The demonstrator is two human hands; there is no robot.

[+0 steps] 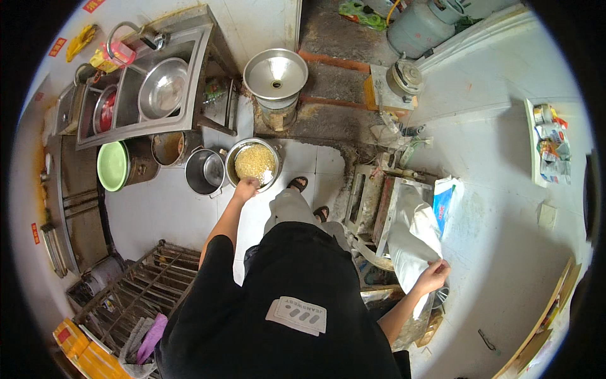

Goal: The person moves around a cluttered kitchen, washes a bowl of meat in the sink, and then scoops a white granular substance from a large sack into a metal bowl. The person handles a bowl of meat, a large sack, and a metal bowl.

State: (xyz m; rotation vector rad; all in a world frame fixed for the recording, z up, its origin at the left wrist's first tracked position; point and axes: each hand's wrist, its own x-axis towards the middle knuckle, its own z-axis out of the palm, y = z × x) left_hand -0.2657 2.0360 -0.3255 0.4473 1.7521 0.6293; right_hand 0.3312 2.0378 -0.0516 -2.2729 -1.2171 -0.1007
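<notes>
My left hand (pixel 247 188) is at the near rim of a round metal pot (pixel 276 177) on the tiled floor; whether its fingers grip the rim cannot be told. Yellow grains or beans (pixel 255 161) lie in the pot, seemingly in liquid. To the right, my right hand (pixel 434 275) pinches the edge of a white sheet or bag (pixel 412 237), which hangs over a worn metal-framed machine (pixel 378 203). An empty-looking deep metal pot (pixel 204 170) stands just left of the pot with the grains.
Beyond the pots, a wide metal funnel-shaped bowl (pixel 276 73) rests on a cylindrical base. A steel sink (pixel 196 94) with a metal basin (pixel 163 87) is at the upper left, a green basin (pixel 113 166) below it. A slatted rack (pixel 137 289) stands lower left; a gas cylinder (pixel 421 28) is upper right.
</notes>
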